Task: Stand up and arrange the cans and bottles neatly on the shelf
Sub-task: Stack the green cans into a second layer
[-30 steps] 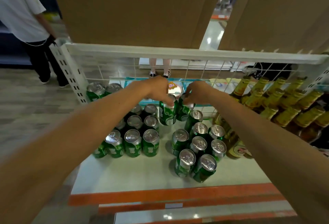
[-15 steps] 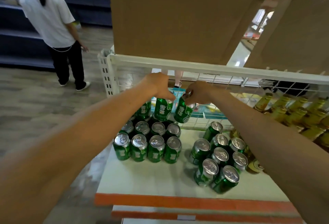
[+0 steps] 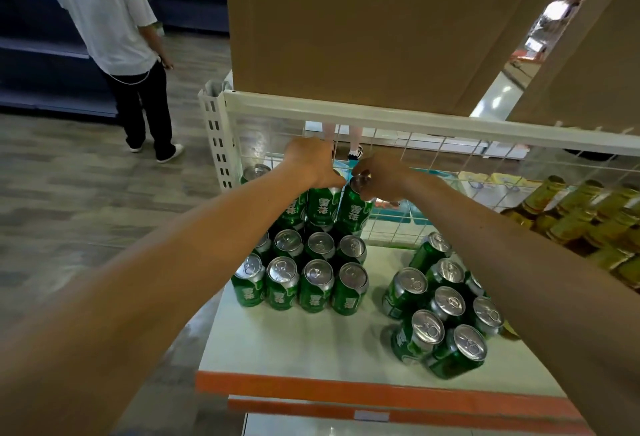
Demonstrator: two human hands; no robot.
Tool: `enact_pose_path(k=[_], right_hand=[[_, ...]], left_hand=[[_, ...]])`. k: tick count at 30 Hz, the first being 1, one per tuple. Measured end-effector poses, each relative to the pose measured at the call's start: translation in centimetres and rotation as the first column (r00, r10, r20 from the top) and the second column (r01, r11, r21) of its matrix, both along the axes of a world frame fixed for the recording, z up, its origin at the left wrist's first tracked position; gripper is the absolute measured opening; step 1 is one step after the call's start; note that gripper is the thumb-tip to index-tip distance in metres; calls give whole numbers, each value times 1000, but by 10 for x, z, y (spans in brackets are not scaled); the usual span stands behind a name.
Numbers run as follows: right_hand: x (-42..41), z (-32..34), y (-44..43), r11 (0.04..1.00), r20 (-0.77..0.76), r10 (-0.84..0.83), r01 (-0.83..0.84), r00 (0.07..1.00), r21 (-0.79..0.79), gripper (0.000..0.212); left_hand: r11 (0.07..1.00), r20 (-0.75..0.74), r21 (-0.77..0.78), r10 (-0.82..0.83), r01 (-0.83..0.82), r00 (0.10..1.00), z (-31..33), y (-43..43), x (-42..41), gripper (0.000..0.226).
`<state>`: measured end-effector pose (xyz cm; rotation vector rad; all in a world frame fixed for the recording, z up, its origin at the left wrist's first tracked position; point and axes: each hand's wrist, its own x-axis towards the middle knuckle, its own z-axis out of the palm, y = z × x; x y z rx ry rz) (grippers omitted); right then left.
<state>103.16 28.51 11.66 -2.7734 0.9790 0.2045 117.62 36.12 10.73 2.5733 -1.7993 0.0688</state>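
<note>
My left hand [image 3: 313,162] curls over the top of one green can [image 3: 323,205], hiding its lid. My right hand [image 3: 384,177] pinches the rim of a second can [image 3: 354,210] just beside it, at the back of the white shelf [image 3: 311,342]. Both sit above the tidy block of cans [image 3: 301,276] with their bases hidden, so I cannot tell whether they rest on it. My right forearm [image 3: 502,262] covers part of the loose cluster [image 3: 438,311], and the bottles [image 3: 588,217] run off the frame's edge.
</note>
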Motion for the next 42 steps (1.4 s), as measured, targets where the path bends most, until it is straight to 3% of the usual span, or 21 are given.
enact_pose_path(k=[3, 8, 13, 20, 26, 33, 42], right_hand=[[0, -4, -2, 1000, 44, -8, 7, 999, 10, 46], [-7, -20, 2, 1000, 131, 7, -4, 991, -24, 29], [-8, -32, 1, 997, 166, 25, -13, 986, -73, 31], [-5, -50, 16, 986, 306, -163, 149, 938, 70, 42], [-2, -69, 27, 943, 405, -333, 307, 852, 130, 51], [-11, -72, 23, 965, 430, -261, 230, 864, 123, 51], [-13, -73, 16, 965, 433, -258, 209, 863, 159, 51]], left_hand=[[1000, -8, 11, 25, -25, 1000, -6, -2, 0, 46], [999, -12, 14, 51, -51, 999, -12, -6, 3, 52], [998, -57, -43, 51, -53, 997, -16, -3, 4, 52], [998, -15, -7, 62, -62, 998, -12, 0, -2, 51], [992, 18, 120, -30, 27, 999, -10, 1, 0, 56], [996, -126, 88, -23, 34, 992, -14, 6, 6, 60], [997, -133, 71, -10, 20, 991, -10, 4, 4, 51]])
